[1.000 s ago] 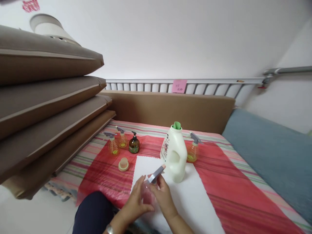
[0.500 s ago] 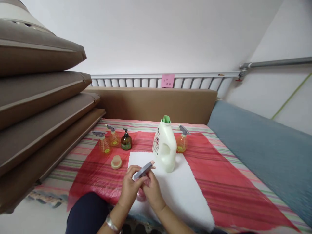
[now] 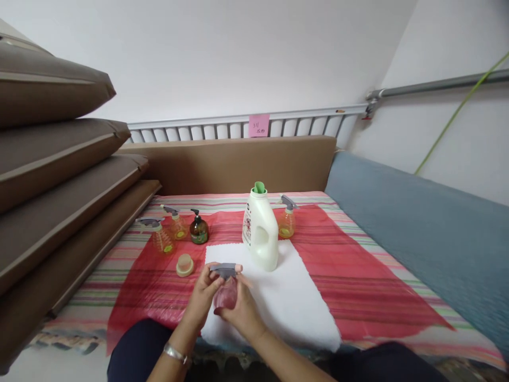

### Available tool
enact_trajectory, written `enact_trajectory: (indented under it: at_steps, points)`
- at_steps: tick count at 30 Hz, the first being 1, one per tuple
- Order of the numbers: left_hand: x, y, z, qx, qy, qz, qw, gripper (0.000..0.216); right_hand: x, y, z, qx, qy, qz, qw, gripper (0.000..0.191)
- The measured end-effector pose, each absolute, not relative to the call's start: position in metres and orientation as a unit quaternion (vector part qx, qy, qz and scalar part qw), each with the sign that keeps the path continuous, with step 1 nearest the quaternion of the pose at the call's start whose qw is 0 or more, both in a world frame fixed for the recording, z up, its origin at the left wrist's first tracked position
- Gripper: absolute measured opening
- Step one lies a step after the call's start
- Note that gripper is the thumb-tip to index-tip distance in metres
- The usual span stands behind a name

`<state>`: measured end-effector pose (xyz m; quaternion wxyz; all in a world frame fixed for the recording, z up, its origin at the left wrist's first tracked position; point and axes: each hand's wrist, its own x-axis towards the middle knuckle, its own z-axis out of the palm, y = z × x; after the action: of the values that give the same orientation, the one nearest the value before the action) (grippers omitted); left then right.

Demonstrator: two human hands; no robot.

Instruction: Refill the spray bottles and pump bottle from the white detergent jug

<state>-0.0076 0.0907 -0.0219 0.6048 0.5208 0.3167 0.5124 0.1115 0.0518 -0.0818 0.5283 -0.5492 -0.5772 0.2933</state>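
A pink spray bottle (image 3: 226, 295) with a grey trigger head and pale pink nozzle is held upright over the front of a white cloth (image 3: 296, 297). Around the trigger head closes my left hand (image 3: 202, 292). My right hand (image 3: 245, 313) wraps the bottle's body from the right side and below. Just behind stands a large white jug (image 3: 264, 233) with a handle and a green piece in its open mouth. To the left, a pale cap (image 3: 185, 265) lies on the red sheet.
Two yellow spray bottles (image 3: 162, 240) and a dark pump bottle (image 3: 199, 230) stand at the left. Another yellow spray bottle (image 3: 287, 224) is behind the jug's right side. Brown cushions (image 3: 67, 143) are stacked at the left; a blue cushion (image 3: 417, 223) lines the right.
The spray bottle has turned from tilted to upright, its nozzle now pointing right. My right hand has shifted down onto its body. The whole view has swung slightly right.
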Motion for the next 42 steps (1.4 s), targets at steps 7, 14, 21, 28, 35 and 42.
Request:
enact_trajectory:
  at_steps: [7,14,21,28,35,42]
  points:
    - [-0.001,0.079,-0.036,0.548,0.374,0.516,0.542,0.036,0.109,0.049,-0.067,-0.505,-0.623,0.277,0.529,0.067]
    - [0.000,0.081,-0.035,0.597,0.404,0.514,0.465,0.028,0.111,0.050,-0.069,-0.501,-0.616,0.267,0.546,0.066]
    - [-0.005,0.085,-0.028,0.650,0.389,0.477,0.446,0.031,0.111,0.052,-0.069,-0.496,-0.609,0.312,0.534,0.072]
    - [-0.003,0.080,-0.037,0.634,0.394,0.516,0.420,0.024,0.168,0.049,-0.034,-0.472,-0.608,0.436,0.467,0.043]
    - [-0.003,0.068,-0.031,0.637,0.412,0.501,0.417,0.024,0.184,0.065,0.003,-0.456,-0.572,0.485,0.480,0.028]
    - [0.000,0.063,-0.037,0.621,0.428,0.537,0.377,0.027,0.163,0.074,0.019,-0.380,-0.645,0.500,0.436,0.037]
